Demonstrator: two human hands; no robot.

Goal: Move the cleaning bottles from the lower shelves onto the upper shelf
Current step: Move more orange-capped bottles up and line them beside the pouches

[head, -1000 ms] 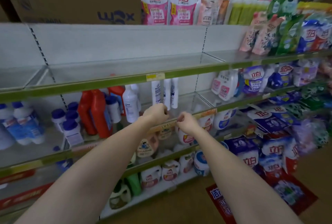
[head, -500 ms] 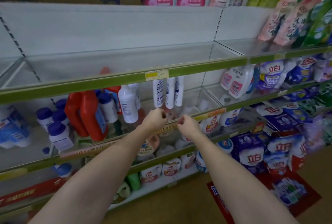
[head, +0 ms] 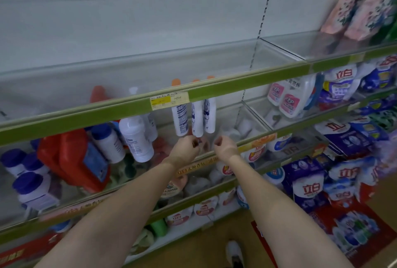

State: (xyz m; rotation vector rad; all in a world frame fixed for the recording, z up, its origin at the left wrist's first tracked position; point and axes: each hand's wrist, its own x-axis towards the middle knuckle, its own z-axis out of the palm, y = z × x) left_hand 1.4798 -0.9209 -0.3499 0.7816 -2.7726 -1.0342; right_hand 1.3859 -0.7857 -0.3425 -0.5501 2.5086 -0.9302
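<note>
Left hand (head: 186, 149): centre of frame, fingers curled, just below the slim white bottles (head: 194, 118); whether it pinches anything cannot be told.
Right hand (head: 225, 147): beside the left, a little apart, fingers curled – appears to hold nothing.
Cleaning bottles: slim white trio at centre, white bottle (head: 136, 137) and red jugs (head: 73, 158) to the left – all on the shelf under the green rail.
Upper shelf (head: 129, 70): across upper frame, bare where visible.
Advice: grip each slim bottle round its body, draw it forward clear of the green rail (head: 225, 88) before lifting, then set it upright well behind the clear front lip.
</note>
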